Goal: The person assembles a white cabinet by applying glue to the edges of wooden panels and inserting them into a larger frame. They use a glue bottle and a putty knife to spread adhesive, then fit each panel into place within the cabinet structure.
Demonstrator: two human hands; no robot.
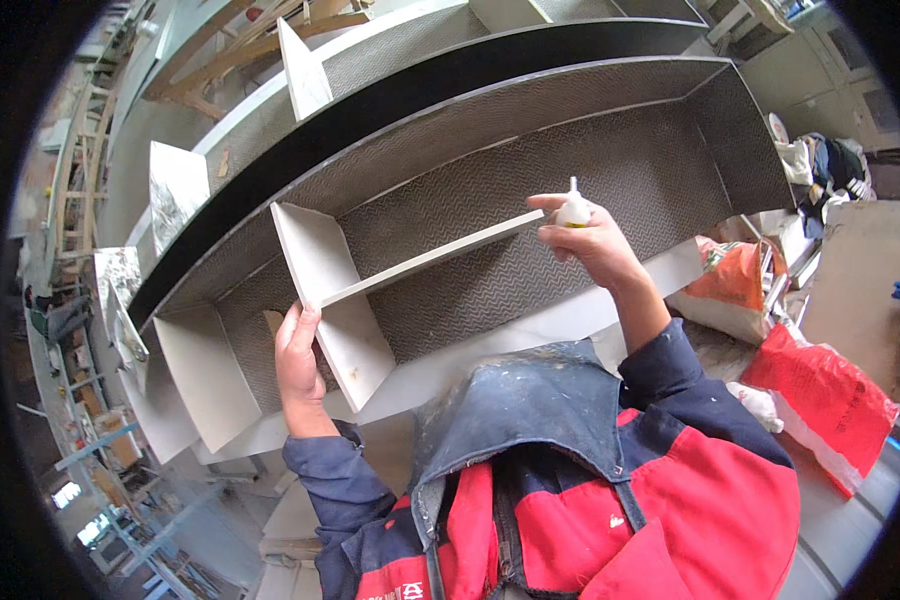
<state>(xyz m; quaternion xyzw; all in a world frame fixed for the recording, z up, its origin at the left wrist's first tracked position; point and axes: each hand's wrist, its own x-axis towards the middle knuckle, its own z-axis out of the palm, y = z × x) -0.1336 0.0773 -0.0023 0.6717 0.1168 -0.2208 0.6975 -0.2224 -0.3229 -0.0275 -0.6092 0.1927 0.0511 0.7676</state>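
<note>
A long box-shaped cabinet (570,80) with a zigzag-patterned grey lining lies open in front of me. A white divider panel (345,345) stands across it, left of the middle. From this divider a narrow white shelf board (440,258) runs to the right, its far end free inside the box. My left hand (298,365) is closed on the divider's near left edge, close to where the board meets it. My right hand (595,240) grips a small white squeeze bottle (573,212), nozzle up, with the fingers at the board's right end.
Another white panel (205,375) crosses the cabinet's left end. Behind lies a second similar cabinet (400,50) with upright white panels. At right are an orange and white bag (735,285) and a red plastic bag (820,395). Wooden frames stack up at far left.
</note>
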